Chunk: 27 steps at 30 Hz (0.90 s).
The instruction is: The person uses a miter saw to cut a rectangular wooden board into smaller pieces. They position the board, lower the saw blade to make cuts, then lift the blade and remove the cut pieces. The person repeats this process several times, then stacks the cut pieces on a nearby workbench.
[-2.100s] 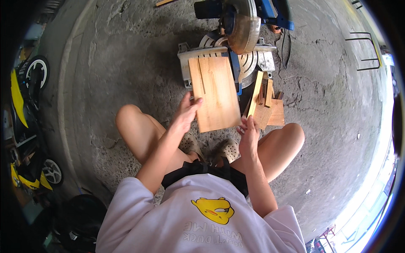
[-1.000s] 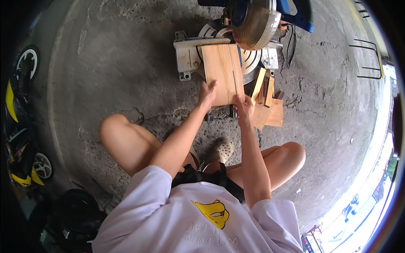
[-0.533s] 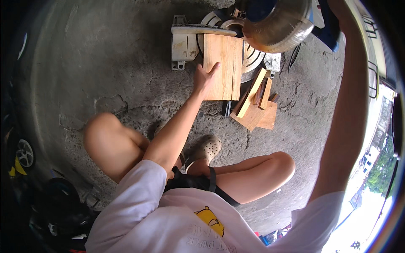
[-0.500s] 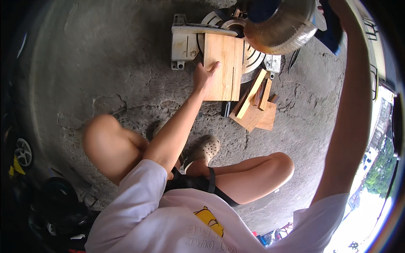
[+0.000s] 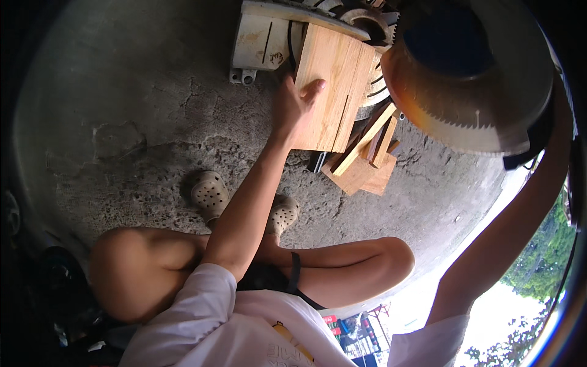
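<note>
Plywood board (image 5: 330, 92), pale and rectangular with straight grain and a dark saw slit running part-way up from its near edge, lies at the upper centre of the frame on the grey metal base of the mitre saw (image 5: 269, 40). My left hand (image 5: 292, 105) rests flat on the board's left part, fingers (image 5: 313, 89) spread and stretched out, pressing down rather than gripping anything. My right arm runs up the right edge of the frame; its hand is hidden behind the saw head, so I cannot tell how those fingers are set. The round saw blade (image 5: 471, 92), toothed along its rim and shaded orange, hangs in the upper right, above and to the right of the board. Just below the board, a heap of wood offcuts (image 5: 367, 159) lies on the rough, cracked concrete floor (image 5: 122, 122). My perforated rubber clogs (image 5: 211, 192) sit at centre left.
</note>
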Tool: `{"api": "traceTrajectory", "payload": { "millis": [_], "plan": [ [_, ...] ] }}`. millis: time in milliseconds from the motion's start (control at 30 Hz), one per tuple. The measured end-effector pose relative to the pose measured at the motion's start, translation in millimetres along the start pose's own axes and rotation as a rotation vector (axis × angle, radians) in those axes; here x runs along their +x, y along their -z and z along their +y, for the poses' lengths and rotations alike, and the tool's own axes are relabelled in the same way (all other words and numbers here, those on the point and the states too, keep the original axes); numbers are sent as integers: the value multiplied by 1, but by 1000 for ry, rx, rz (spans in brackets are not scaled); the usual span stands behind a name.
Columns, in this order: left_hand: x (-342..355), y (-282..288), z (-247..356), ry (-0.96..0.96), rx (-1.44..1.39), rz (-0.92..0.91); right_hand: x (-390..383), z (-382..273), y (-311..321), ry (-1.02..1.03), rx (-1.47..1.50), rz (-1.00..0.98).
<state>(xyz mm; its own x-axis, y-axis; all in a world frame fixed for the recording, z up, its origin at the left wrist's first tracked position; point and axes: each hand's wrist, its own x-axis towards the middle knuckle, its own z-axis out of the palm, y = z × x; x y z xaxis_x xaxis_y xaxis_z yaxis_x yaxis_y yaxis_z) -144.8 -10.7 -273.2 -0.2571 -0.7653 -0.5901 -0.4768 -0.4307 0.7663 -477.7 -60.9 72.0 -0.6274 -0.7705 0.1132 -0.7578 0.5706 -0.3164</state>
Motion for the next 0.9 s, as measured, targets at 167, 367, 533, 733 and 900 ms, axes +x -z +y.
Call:
{"api": "traceTrajectory", "payload": {
  "millis": [167,367,533,733,900],
  "plan": [
    [-6,0,17,8,20,-1,-68,39,-3,98,-109,44],
    [0,-4,-4,-245,7,164,-145,32,-50,327,-494,224],
    [3,-9,-4,-348,-16,233,-176,31,-66,251,-598,299],
    [0,-6,-2,-210,34,119,-191,44,-75,76,-259,320],
    [-1,-4,-2,-250,-8,122,-189,26,-84,-34,-231,385]
  ]
}}
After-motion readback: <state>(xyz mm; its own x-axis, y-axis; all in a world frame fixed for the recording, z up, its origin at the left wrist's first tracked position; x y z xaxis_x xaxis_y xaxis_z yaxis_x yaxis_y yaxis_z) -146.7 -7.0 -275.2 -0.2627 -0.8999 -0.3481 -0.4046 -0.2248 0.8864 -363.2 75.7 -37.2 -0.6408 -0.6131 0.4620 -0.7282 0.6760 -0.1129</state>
